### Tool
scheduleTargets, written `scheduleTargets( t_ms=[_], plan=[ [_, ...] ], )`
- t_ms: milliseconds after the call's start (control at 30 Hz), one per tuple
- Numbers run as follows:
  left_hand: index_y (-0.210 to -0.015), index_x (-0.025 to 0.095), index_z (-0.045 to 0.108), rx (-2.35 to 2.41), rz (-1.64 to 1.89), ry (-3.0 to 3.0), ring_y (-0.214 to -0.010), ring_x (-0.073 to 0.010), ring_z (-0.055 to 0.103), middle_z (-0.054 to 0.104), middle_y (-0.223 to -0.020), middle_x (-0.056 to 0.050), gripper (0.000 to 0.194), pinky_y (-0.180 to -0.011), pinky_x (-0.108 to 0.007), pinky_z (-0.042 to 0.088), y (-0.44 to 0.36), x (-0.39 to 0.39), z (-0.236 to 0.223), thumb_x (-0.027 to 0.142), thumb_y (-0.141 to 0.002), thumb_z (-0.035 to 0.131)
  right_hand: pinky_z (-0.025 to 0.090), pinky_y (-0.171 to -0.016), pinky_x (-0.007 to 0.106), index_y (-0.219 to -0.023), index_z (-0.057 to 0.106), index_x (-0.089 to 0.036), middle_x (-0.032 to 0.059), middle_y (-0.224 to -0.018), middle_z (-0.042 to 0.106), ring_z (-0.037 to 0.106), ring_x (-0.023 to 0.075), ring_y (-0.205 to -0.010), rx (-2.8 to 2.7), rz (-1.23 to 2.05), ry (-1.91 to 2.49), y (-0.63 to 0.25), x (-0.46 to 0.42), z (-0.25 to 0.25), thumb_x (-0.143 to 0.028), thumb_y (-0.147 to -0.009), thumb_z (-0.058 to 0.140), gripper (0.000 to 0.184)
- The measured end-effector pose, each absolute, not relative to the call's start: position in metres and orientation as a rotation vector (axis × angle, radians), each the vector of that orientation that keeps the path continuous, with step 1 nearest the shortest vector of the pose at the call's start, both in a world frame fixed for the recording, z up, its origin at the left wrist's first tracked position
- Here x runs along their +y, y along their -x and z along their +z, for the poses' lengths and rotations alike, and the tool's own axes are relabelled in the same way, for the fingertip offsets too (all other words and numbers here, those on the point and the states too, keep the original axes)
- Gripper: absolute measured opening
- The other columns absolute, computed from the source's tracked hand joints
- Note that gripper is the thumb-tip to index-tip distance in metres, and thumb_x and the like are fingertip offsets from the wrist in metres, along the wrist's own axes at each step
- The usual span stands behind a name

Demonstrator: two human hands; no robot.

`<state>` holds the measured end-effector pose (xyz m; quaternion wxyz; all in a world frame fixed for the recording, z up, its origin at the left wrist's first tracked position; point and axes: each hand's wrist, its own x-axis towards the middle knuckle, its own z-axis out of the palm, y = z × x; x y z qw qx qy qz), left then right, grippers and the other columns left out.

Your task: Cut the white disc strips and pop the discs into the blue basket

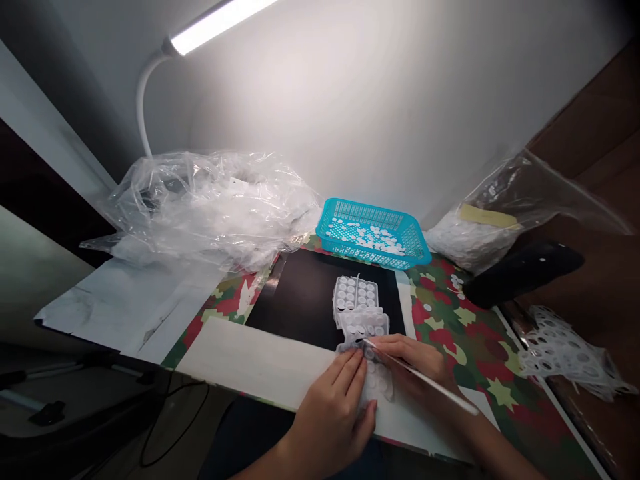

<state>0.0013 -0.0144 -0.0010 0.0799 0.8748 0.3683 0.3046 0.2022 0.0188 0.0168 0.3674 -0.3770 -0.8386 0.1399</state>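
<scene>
My left hand has its fingers together on a translucent sheet of round pieces, its thumb by the sheet's lower edge. A thin white stick is pinched in my right hand. The stick's tip meets the sheet close to my left fingertips; exactly what it touches there is too small to tell. Just beyond my hands, more such sheets lie overlapping, with rows of white discs in them. They rest partly on a black mat.
Behind the mat stands a blue basket with many white discs. Clear plastic bags lie at the back left and right. A dark oblong object and punched-out sheet scraps are at right. A lamp shines above.
</scene>
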Motion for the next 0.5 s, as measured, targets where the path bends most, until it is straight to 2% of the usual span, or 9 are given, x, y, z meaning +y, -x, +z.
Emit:
scheduleTargets(
  t_ms=[167,367,500],
  plan=[
    [-0.123,0.004,0.056,1.107,0.927,-2.619,-0.120,-0.0258,0.051,0.056,-0.127,-0.015,0.044,-0.099,-0.036,0.047,-0.002,-0.014,-0.001,0.027,-0.086,0.050,0.057,-0.071,0.026,-0.094,0.062,-0.021,0.0039,-0.089,0.071,0.069,0.0180,-0.082,-2.030,0.563,0.982,-0.201,0.015,0.022,-0.010,-0.083,0.059,0.016],
    [-0.120,0.003,0.057,1.108,0.949,-2.591,-0.119,-0.0261,0.051,0.059,-0.124,-0.015,0.043,-0.100,-0.036,0.046,-0.003,-0.015,-0.001,0.027,-0.085,0.051,0.055,-0.082,0.026,-0.101,0.065,-0.025,0.0020,-0.104,0.069,0.067,0.0166,-0.094,-2.044,0.801,0.973,-0.197,0.020,0.003,-0.015,-0.088,0.056,0.019],
    [-0.120,0.004,0.057,1.115,0.952,-2.564,-0.119,-0.0257,0.051,0.058,-0.124,-0.015,0.042,-0.101,-0.036,0.046,-0.003,-0.016,-0.003,0.026,-0.085,0.050,0.053,-0.089,0.027,-0.112,0.062,-0.025,0.0037,-0.114,0.066,0.064,0.0166,-0.102,-2.192,0.756,0.915,-0.203,0.023,0.001,-0.016,-0.090,0.052,0.025]
  ],
)
